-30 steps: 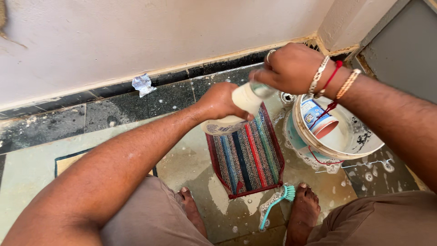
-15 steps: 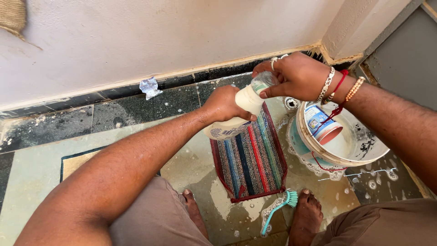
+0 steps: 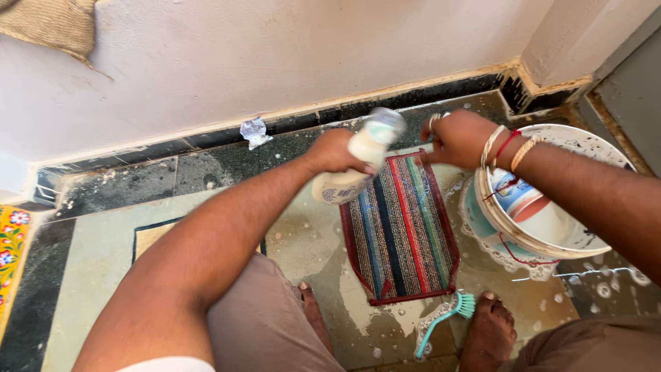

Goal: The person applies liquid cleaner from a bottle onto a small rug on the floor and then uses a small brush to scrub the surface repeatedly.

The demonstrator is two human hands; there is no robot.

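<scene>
My left hand [image 3: 335,151] grips a white plastic bottle [image 3: 358,155] by its middle and holds it tilted, its top toward the wall, over the upper left corner of a small striped mat [image 3: 403,227] on the wet floor. My right hand [image 3: 460,138] is just right of the bottle top and apart from it. Its fingers are curled and nothing shows in them. Bracelets and a red thread circle that wrist. The bottle is motion-blurred.
A white bucket [image 3: 585,138] holding a small tub [image 3: 527,200] stands right of the mat, with foam around its base. A teal scrub brush [image 3: 444,320] lies by my right foot [image 3: 489,331]. A crumpled wrapper [image 3: 255,131] sits against the wall. Soapy water covers the tiles.
My right hand has come off the bottle top and moved right. The left hand has swung the bottle's top up toward the wall. The view has shifted.
</scene>
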